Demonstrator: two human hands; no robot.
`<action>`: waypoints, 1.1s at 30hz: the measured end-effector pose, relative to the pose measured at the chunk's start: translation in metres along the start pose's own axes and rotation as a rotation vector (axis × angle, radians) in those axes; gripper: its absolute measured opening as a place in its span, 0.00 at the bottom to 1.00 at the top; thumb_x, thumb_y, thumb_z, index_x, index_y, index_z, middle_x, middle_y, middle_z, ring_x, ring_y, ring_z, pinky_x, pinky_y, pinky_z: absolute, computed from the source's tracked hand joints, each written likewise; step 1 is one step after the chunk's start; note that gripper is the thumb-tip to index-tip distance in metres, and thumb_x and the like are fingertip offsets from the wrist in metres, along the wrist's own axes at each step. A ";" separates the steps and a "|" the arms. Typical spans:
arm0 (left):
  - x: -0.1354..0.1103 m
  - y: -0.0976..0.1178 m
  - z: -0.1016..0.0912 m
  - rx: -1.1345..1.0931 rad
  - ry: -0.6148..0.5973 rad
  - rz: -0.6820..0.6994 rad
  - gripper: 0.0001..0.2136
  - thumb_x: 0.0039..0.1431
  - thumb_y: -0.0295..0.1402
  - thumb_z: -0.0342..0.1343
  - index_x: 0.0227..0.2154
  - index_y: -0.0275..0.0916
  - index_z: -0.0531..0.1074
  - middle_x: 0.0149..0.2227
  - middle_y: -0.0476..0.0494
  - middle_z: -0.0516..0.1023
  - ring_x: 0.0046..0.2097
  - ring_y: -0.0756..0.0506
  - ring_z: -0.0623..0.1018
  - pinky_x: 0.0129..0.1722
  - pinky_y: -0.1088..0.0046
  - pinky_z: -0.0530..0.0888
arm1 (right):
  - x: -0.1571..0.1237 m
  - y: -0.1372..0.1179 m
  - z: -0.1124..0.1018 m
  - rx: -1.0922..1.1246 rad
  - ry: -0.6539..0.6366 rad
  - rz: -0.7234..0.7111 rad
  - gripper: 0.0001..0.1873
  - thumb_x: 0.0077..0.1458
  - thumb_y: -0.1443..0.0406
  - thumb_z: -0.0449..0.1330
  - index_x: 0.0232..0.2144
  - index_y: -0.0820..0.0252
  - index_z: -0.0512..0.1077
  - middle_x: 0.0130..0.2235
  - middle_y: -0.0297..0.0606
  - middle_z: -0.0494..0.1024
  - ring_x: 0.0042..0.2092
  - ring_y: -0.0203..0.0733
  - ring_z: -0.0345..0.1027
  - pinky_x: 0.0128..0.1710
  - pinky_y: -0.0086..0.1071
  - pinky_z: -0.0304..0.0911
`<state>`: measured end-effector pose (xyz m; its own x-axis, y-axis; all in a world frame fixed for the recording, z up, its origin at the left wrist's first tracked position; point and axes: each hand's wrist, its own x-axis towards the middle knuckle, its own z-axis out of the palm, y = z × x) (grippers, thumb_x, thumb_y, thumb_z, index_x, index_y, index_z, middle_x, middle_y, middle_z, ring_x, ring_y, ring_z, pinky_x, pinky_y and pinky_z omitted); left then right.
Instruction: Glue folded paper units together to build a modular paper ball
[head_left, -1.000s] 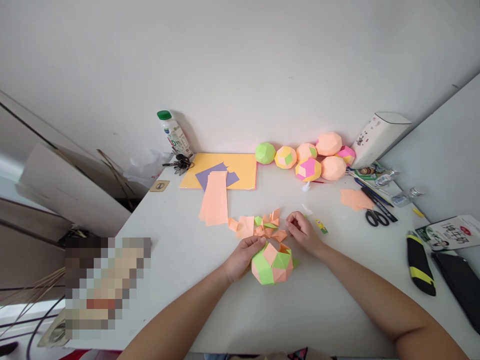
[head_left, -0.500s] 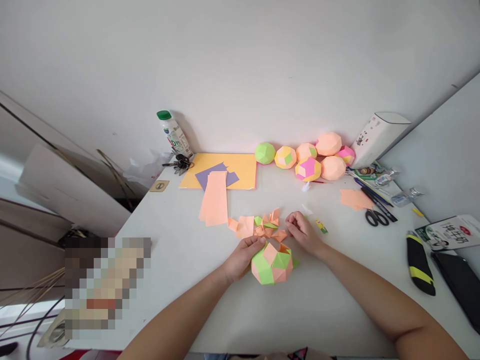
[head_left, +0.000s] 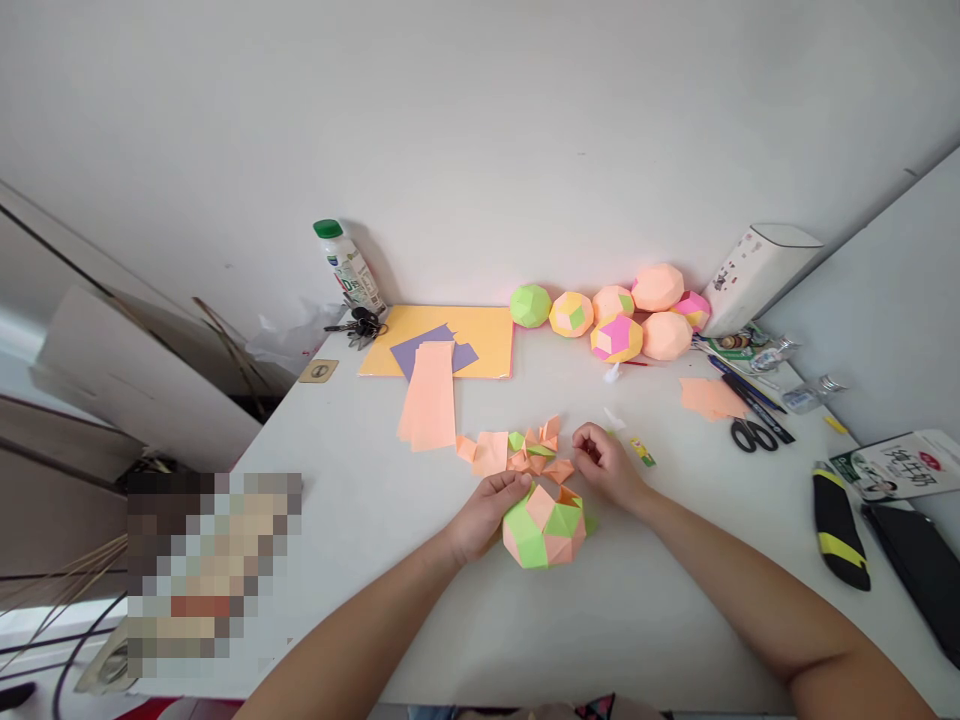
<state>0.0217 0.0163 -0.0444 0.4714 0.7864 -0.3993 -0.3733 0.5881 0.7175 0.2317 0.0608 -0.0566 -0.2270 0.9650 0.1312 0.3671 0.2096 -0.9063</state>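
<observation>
My left hand (head_left: 487, 515) grips the left side of a folded paper ball (head_left: 545, 528) made of green and peach facets. The ball's top has an opening, with a peach flap standing at its rim. To the right and a little farther back, my right hand (head_left: 606, 465) is closed, fingertips pinched together; whatever they hold, if anything, is too small or hidden to name. Just beyond the ball lie several folded peach paper pieces (head_left: 559, 471), with a few green ones (head_left: 516, 441) among them. A small yellow-green packet (head_left: 643, 452) rests right of my right hand.
Peach paper strips (head_left: 433, 400) overlap purple paper (head_left: 474, 357) and a yellow sheet stack (head_left: 480, 340). Several finished paper balls (head_left: 616, 338) stand along the wall. A bottle (head_left: 351, 272) and keys (head_left: 365, 325) are back left; scissors (head_left: 754, 436), pens and a black-yellow utility knife (head_left: 840, 530) lie right.
The fingers of my right hand have shifted slightly near their tips. My left hand and the paper ball stay in place.
</observation>
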 end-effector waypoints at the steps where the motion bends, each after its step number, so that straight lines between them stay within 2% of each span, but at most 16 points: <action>1: 0.000 0.000 0.000 0.005 -0.002 0.002 0.14 0.51 0.42 0.61 0.24 0.34 0.73 0.23 0.47 0.74 0.27 0.51 0.72 0.29 0.74 0.65 | 0.000 0.000 0.000 -0.012 0.003 -0.004 0.05 0.47 0.71 0.53 0.27 0.57 0.61 0.27 0.30 0.62 0.27 0.35 0.54 0.25 0.29 0.51; 15: 0.000 0.001 0.000 0.024 0.005 0.008 0.14 0.51 0.43 0.61 0.24 0.34 0.74 0.23 0.47 0.73 0.26 0.51 0.71 0.29 0.74 0.64 | 0.001 0.001 0.002 -0.068 0.034 -0.055 0.07 0.45 0.72 0.52 0.26 0.57 0.60 0.27 0.30 0.61 0.26 0.34 0.53 0.24 0.28 0.52; 23: 0.001 0.000 -0.002 0.037 -0.005 0.009 0.15 0.52 0.43 0.60 0.26 0.34 0.75 0.25 0.46 0.74 0.28 0.50 0.72 0.30 0.73 0.64 | 0.002 -0.001 0.002 -0.074 0.008 -0.072 0.06 0.48 0.72 0.52 0.28 0.57 0.64 0.30 0.33 0.66 0.27 0.35 0.57 0.25 0.29 0.54; 33: 0.001 0.000 -0.001 0.021 -0.017 0.014 0.14 0.52 0.43 0.60 0.26 0.33 0.74 0.25 0.46 0.74 0.27 0.50 0.72 0.30 0.74 0.65 | 0.001 0.001 0.001 -0.081 0.011 -0.064 0.07 0.47 0.73 0.52 0.28 0.57 0.66 0.29 0.33 0.66 0.27 0.35 0.57 0.25 0.29 0.54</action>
<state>0.0212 0.0169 -0.0454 0.4798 0.7908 -0.3800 -0.3628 0.5732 0.7347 0.2307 0.0617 -0.0576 -0.2428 0.9508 0.1925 0.4240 0.2825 -0.8605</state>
